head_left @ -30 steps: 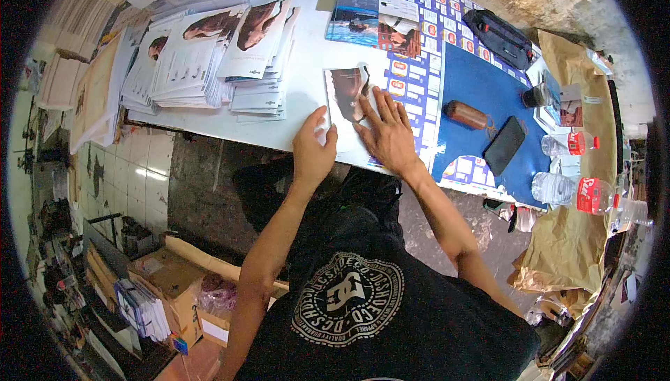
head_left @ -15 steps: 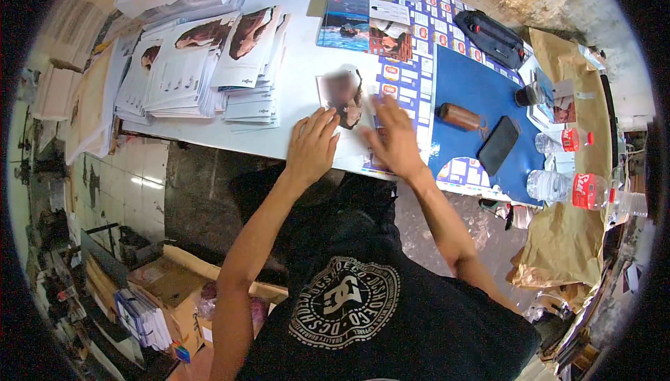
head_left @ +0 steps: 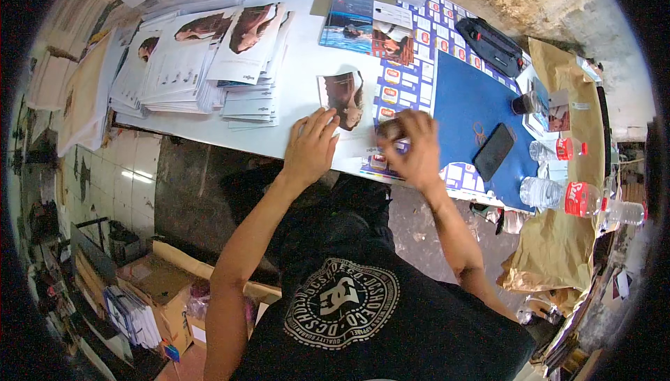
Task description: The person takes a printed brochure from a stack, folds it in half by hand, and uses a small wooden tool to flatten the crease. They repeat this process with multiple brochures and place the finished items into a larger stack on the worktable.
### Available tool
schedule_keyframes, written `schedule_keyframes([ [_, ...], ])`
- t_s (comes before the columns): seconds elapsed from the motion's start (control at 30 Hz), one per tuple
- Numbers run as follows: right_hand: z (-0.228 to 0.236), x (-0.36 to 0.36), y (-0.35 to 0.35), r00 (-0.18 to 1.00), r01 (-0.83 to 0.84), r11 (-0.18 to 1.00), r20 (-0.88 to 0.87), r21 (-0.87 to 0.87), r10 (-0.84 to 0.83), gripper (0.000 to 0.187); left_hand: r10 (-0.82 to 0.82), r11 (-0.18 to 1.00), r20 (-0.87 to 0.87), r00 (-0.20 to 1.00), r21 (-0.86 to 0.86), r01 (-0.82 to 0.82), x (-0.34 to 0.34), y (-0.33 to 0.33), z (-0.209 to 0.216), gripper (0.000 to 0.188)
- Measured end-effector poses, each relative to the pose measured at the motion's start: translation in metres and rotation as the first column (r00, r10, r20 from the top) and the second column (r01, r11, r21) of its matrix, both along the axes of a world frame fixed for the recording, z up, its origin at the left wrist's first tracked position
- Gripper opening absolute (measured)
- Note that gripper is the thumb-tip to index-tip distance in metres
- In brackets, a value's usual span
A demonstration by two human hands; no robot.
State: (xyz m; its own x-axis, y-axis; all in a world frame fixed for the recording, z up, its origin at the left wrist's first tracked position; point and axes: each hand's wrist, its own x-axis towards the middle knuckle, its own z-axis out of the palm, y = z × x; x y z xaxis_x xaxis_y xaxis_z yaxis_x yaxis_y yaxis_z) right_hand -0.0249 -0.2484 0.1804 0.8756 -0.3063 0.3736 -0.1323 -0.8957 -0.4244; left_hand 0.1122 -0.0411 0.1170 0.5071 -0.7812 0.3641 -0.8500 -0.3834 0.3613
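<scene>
Here the left hand [head_left: 310,145] lies flat, fingers spread, on a printed sheet [head_left: 343,98] with a photo, near the front edge of the white table [head_left: 300,67]. The right hand [head_left: 413,149] is blurred, closed on a small dark object [head_left: 391,130]; what it is, I cannot tell. The 2 hands are apart. I judge the step is pressing the sheet down. The next move seems to need a steady left palm while the right hand brings its object to the sheet.
</scene>
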Motion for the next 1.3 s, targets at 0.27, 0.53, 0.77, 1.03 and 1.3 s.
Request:
schedule_keyframes([
  [0.27, -0.044, 0.131, -0.013, 0.996, 0.081, 0.968, 0.06, -0.238, -0.069, 0.042, -0.006, 0.999, 0.008, 1.0, 0.036, 0.006, -0.003, -0.008, 0.006, 0.039],
  [0.53, -0.046, 0.079, 0.01, 0.997, -0.069, 0.973, 0.029, -0.22, 0.077, 0.038, 0.035, 0.996, 0.034, 0.999, 0.076, -0.038, 0.0, 0.005, -0.002, 0.041],
  [0.77, -0.024, -0.054, 0.026, 0.978, -0.146, 0.984, -0.162, -0.104, 0.128, 0.046, 0.022, 0.998, -0.043, 0.999, 0.057, -0.019, -0.005, -0.021, 0.021, 0.043],
  [1.03, -0.024, 0.029, -0.005, 0.993, -0.115, 0.988, 0.019, -0.099, 0.118, 0.041, -0.105, 0.99, -0.025, 0.994, 0.095, 0.107, -0.093, -0.028, 0.002, 0.055],
  [1.3, -0.049, 0.151, -0.044, 0.999, 0.051, 0.974, 0.027, -0.219, -0.046, 0.044, -0.057, 0.998, 0.013, 0.998, 0.001, 0.057, -0.103, -0.009, -0.019, 0.053],
])
